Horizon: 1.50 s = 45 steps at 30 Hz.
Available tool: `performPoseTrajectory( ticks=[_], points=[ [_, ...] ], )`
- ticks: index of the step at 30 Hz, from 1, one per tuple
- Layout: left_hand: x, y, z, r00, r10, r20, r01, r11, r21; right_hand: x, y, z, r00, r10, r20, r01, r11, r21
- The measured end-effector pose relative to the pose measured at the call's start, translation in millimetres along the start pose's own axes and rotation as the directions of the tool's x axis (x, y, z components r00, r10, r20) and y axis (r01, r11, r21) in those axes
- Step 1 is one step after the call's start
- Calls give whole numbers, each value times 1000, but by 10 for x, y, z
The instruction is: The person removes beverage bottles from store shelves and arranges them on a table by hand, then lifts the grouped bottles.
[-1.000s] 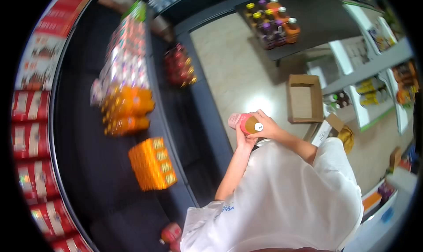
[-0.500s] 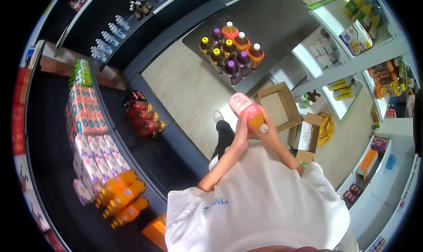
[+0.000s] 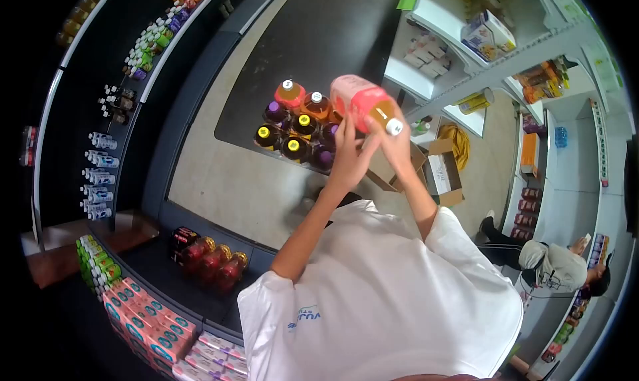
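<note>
A large drink bottle [image 3: 359,100] with a pink label, orange-brown contents and a white cap lies tilted between my two hands, its cap end toward me. My right hand [image 3: 391,143] grips the bottle near the cap. My left hand [image 3: 350,156] holds its lower left side, fingers against the label. Just beyond and to the left, several upright bottles stand grouped on a dark table [image 3: 299,34]. Among them are a white-capped one with a pink label [image 3: 290,96], a yellow-capped dark bottle [image 3: 295,149] and a purple-capped one [image 3: 275,113]. The held bottle and hands hide part of this group.
Open cardboard boxes [image 3: 450,171] lie on the floor right of my arms. White shelves [image 3: 432,8] with goods rise at the right; dark shelves with bottles line the left. Red bottles [image 3: 212,260] and pink packs [image 3: 150,324] sit lower left. Another person [image 3: 552,264] is at far right.
My hands have carried the bottle forward, close to the grouped bottles and the table. My view has turned, and another person has come into sight at the right.
</note>
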<state>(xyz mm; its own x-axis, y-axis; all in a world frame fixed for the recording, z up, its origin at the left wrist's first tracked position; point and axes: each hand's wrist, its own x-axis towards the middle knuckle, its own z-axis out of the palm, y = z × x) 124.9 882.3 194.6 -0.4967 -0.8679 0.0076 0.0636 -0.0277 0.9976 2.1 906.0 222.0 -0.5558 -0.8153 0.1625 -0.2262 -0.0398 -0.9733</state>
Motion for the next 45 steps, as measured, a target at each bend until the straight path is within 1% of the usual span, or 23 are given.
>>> performPoseTrajectory(
  ticks=[1,2,5,6,9,10,11,13,16,19,21,23,27,30,31,32,33,35,37,39,40,42,45],
  points=[
    [123,38,-37,984,176,-32,-166,964,210,179,27,78,1000,24,-16,-24,999,-44],
    [256,60,-122,990,136,38,-141,971,194,356,44,139,999,-51,11,51,997,-50],
    [752,0,-377,988,151,12,-142,900,412,854,-73,433,997,9,74,12,961,-277],
    [873,80,-462,995,96,2,-89,915,393,980,-3,522,997,17,78,4,963,-268],
    [1323,-155,-665,990,132,-51,-88,857,507,1524,484,835,982,115,147,-30,873,-487],
    [1439,-261,-740,991,116,-64,-59,819,571,1643,525,933,972,138,192,-24,865,-501],
    [1560,-407,-822,978,197,-65,-103,732,673,1750,599,1053,959,168,229,-25,854,-520],
    [1712,-392,-997,979,193,-62,-101,728,678,1923,962,1275,934,157,322,90,767,-635],
    [1814,-654,-1192,989,75,-130,59,598,799,1971,1317,1555,876,197,441,133,780,-612],
    [1821,-887,-1294,989,-11,-147,126,583,803,2006,1487,1760,868,182,463,135,810,-571],
    [1832,-1016,-1345,990,-9,-139,113,634,765,2043,1521,1858,831,303,466,65,780,-622],
    [1817,-1052,-1357,991,80,-106,32,634,773,2131,1506,1848,793,359,492,36,779,-626],
    [1752,-932,-1337,985,107,-137,15,733,680,2133,1551,1838,797,306,521,82,800,-594],
    [1563,-795,-1401,960,210,-187,-63,807,588,2165,2001,1820,804,173,569,147,869,-472],
    [1425,-719,-1458,949,197,-246,-43,854,518,2134,1932,1823,835,35,550,325,775,-542],
    [1282,-651,-1512,932,205,-298,-26,859,511,2093,1357,1834,848,187,496,192,764,-617],
    [1086,-567,-1563,908,209,-362,4,861,509,2006,1239,1841,885,-5,465,311,751,-583],
    [616,-359,-1709,869,59,-491,137,925,354,1793,650,2011,871,-211,444,425,778,-463],
    [52,-122,-1846,780,-102,-617,277,941,194,1318,32,2268,809,-262,526,450,853,-266],
    [-545,-129,-1920,655,2,-756,341,892,298,769,8,2603,626,-385,678,541,841,-23],
    [-866,-106,-1938,576,-6,-817,379,888,261,349,-168,2718,569,-289,769,371,926,74],
    [-1271,2,-1658,421,-1,-907,432,879,199,-187,-306,2749,362,-339,868,346,914,213],
    [-2146,124,-1158,98,33,-995,356,932,66,-1208,-635,2532,12,-450,893,296,855,426]
  ],
)
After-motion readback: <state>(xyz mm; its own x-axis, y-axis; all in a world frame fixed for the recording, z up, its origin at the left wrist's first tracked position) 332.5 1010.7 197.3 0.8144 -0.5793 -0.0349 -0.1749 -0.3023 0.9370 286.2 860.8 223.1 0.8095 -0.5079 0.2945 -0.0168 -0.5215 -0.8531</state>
